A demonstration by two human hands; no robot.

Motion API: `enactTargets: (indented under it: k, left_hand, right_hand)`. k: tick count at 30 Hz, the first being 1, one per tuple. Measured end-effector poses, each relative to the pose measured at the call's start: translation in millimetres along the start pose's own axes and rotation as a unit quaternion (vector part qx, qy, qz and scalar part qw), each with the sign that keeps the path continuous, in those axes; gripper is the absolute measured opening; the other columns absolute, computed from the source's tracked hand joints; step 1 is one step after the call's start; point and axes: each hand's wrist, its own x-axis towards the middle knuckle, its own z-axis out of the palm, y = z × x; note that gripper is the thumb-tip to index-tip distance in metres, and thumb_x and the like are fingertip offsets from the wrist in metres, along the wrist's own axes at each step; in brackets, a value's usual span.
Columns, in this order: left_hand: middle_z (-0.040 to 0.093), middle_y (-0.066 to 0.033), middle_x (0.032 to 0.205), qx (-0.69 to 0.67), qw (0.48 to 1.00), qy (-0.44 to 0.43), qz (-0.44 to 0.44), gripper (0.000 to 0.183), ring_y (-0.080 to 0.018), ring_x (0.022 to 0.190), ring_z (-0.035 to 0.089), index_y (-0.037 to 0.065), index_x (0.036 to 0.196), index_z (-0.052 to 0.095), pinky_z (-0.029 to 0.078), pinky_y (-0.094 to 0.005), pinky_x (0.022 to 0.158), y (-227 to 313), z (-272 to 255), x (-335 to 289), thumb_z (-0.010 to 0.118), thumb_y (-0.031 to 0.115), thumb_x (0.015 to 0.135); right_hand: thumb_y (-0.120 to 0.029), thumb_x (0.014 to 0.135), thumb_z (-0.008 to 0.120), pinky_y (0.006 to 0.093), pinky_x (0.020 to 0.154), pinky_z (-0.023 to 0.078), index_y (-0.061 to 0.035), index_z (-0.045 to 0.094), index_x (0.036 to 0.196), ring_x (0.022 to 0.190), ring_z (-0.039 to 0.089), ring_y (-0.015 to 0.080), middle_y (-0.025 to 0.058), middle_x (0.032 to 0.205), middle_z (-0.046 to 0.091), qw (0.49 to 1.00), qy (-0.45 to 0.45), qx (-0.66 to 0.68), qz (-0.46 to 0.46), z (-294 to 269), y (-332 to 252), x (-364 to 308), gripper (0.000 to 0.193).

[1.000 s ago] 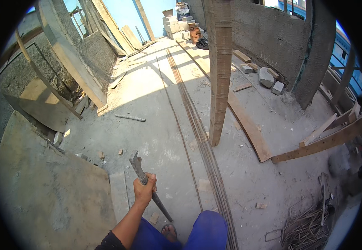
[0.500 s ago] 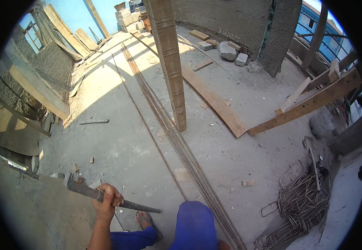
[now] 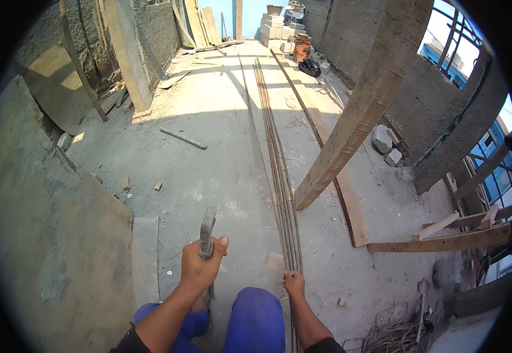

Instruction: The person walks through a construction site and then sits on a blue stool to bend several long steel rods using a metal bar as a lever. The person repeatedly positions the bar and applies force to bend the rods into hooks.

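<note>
My left hand [image 3: 201, 267] is wrapped round a dark steel rebar-bending wrench [image 3: 207, 226]. Its head points up past my thumb; much of its long handle is hidden by the hand and forearm. Just right of my knee, my right hand [image 3: 294, 284] is closed at the near end of a thin steel rebar rod [image 3: 257, 138], its fingertips pinched together. That rod stretches far ahead across the floor. Close beside it lies a bundle of several long rebar rods [image 3: 278, 153], which runs under or along my right hand.
A slanted wooden post [image 3: 356, 120] stands right of the rods, beside a long plank [image 3: 352, 217]. Bent wire stirrups [image 3: 400, 332] are heaped at the lower right. A short bar [image 3: 183, 138] lies on the floor [image 3: 209, 176]. A rough wall [image 3: 61, 217] rises on the left.
My view has swung right and lifted. The wrench has turned from lying sideways to pointing ahead in my left hand. My right hand has come into view and closed on the rebar rod.
</note>
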Motion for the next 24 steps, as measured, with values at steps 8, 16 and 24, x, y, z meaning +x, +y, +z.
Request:
enactTargets:
  k: [8,16,24]
  left_hand:
    - [0.050,0.0011,0.057,-0.043,0.998,0.044,0.029,0.050,-0.0084,0.052,0.048,0.004,0.070,0.061,0.038,-0.0263,0.051,0,2,14,0.065,0.043,0.101]
    - [0.039,0.0021,0.061,-0.148,0.986,-0.005,0.072,0.047,-0.0099,0.058,0.038,0.007,0.071,0.052,0.038,-0.0282,0.059,-1,4,7,0.063,0.041,0.103]
    - [0.033,0.0036,0.064,-0.115,0.989,-0.063,0.071,0.043,-0.0106,0.061,0.034,0.009,0.080,0.054,0.043,-0.0310,0.070,-15,7,19,0.058,0.044,0.105]
  right_hand:
    - [-0.038,0.093,0.068,0.0440,0.094,0.053,-0.0019,0.069,0.120,0.108,0.068,0.0403,0.0253,0.113,0.071,0.983,0.022,-0.020,-0.182,-33,-122,59,0.045]
    - [-0.038,0.093,0.064,0.0489,0.094,0.053,0.0026,0.071,0.106,0.105,0.068,0.0425,0.0271,0.108,0.071,0.961,-0.068,-0.178,0.199,-105,175,-169,0.043]
    - [-0.035,0.092,0.066,0.0496,0.102,0.049,-0.0033,0.054,0.133,0.126,0.056,0.0410,0.0232,0.135,0.056,0.893,-0.032,-0.188,0.407,-81,256,-395,0.053]
